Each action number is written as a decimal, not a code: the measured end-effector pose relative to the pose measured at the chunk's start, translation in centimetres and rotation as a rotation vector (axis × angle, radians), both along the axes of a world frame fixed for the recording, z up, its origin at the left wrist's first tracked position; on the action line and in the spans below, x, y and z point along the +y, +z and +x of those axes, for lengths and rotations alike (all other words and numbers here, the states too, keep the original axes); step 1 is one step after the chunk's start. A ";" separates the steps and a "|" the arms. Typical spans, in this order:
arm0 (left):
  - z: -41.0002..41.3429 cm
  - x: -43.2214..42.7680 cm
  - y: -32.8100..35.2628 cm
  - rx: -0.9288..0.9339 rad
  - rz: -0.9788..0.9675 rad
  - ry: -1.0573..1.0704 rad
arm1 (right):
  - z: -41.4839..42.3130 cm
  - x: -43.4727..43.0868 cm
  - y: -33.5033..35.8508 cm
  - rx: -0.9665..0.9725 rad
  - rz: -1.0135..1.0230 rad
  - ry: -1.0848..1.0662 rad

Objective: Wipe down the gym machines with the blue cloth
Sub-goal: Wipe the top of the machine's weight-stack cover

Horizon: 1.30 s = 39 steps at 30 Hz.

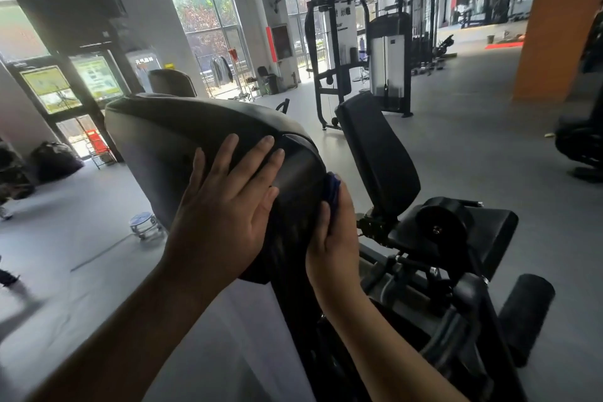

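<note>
A big black padded cushion [182, 127] of a gym machine fills the middle of the view. My left hand [225, 206] lies flat on its near face with the fingers spread and straight. My right hand [332, 238] is at the cushion's right edge and holds the blue cloth [332, 188] against it; only a small fold of the cloth shows above my fingers. A black back pad [378, 153] and a seat pad [489, 232] of the same machine stand to the right.
A cable weight machine [359, 52] stands further back on the grey floor. A small round stool [143, 223] sits low on the left. An orange pillar [554, 23] rises at the right. Glass doors [65, 85] are on the left.
</note>
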<state>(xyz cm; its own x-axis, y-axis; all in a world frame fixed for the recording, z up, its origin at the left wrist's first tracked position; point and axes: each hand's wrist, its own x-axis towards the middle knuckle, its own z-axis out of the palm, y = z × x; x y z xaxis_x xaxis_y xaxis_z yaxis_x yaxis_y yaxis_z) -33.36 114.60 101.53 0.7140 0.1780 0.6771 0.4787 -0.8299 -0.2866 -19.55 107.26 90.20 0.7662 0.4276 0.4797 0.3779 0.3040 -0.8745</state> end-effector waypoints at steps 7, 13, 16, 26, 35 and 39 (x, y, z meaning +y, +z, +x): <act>0.0 0.1 0.1 -0.012 -0.039 -0.033 | 0.9 0.2 1.6 -0.051 0.037 0.019; 0.1 0.1 -0.2 -0.028 -0.048 -0.046 | 0.6 0.0 -2.6 0.064 -0.068 0.014; 0.2 0.1 -0.2 -0.024 -0.056 -0.050 | 1.6 0.4 2.4 -0.026 0.004 -0.009; 0.1 0.0 -0.2 -0.040 -0.062 -0.059 | 0.0 -0.8 -4.4 0.118 -0.093 0.041; 0.3 0.0 -0.4 -0.068 -0.057 -0.061 | -0.5 -1.0 -6.8 0.129 -0.072 0.068; 0.4 0.0 -0.5 -0.082 -0.057 -0.064 | -0.8 -0.6 -7.3 0.253 -0.107 0.034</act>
